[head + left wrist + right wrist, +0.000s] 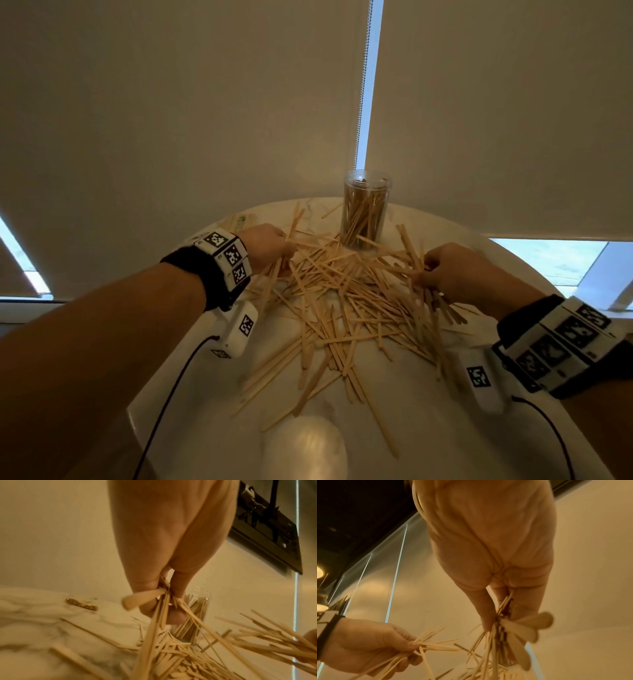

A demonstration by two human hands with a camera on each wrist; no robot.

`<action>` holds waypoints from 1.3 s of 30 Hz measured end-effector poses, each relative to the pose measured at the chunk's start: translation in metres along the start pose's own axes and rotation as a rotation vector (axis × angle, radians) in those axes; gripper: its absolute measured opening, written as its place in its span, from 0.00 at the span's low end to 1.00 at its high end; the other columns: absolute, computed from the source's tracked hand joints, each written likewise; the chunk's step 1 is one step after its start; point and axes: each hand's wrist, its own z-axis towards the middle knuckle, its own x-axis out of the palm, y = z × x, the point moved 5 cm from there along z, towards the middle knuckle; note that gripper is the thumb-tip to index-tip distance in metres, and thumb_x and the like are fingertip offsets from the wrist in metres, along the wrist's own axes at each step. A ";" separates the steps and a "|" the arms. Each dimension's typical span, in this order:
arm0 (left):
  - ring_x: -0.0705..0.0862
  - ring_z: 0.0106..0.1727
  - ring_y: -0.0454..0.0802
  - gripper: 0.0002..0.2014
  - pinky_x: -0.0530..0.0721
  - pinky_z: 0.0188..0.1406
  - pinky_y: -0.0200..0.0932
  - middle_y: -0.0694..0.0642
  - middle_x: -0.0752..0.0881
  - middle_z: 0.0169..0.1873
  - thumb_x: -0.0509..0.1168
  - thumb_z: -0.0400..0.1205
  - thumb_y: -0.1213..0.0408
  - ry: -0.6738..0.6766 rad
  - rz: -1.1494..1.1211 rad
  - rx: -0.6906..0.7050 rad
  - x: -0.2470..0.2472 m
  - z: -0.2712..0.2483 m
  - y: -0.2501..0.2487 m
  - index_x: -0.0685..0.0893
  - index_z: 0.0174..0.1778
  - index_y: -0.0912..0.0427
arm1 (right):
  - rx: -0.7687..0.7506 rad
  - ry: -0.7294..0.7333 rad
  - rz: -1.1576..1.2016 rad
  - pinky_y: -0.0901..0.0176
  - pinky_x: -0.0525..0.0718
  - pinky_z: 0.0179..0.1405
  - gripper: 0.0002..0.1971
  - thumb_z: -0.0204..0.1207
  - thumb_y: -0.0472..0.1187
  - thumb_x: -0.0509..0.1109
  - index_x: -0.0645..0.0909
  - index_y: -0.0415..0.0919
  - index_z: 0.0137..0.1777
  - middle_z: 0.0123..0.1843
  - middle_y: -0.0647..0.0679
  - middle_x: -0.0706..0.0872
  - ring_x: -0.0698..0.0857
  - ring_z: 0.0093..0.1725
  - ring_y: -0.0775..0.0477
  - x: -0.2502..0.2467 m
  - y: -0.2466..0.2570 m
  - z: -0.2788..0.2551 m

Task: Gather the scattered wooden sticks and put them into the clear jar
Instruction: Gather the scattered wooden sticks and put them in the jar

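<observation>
While both hands' fingers pinch sticks (342,301), marble tbl (191,404) faces blinds (171,102)

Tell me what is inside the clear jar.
The clear jar holds many wooden sticks standing and leaning upright. Its bottom is hidden by the packed sticks.

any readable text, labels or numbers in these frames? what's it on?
None readable.
Left wristband: square black-and-white marker codes only, no letters.
Right wristband: the same kind of codes, plus tiny marks too small to read.
Small packet on the table: pattern too blurred to read.
Clear jar: no label visible.
</observation>
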 end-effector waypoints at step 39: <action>0.90 0.43 0.59 0.21 0.88 0.50 0.63 0.61 0.90 0.40 0.59 0.85 0.42 -0.305 -0.491 0.315 0.047 0.049 -0.075 0.85 0.49 0.58 | -0.479 -0.251 0.313 0.72 0.84 0.37 0.09 0.79 0.42 0.74 0.88 0.50 0.58 0.41 0.56 0.91 0.89 0.35 0.63 0.014 0.101 0.054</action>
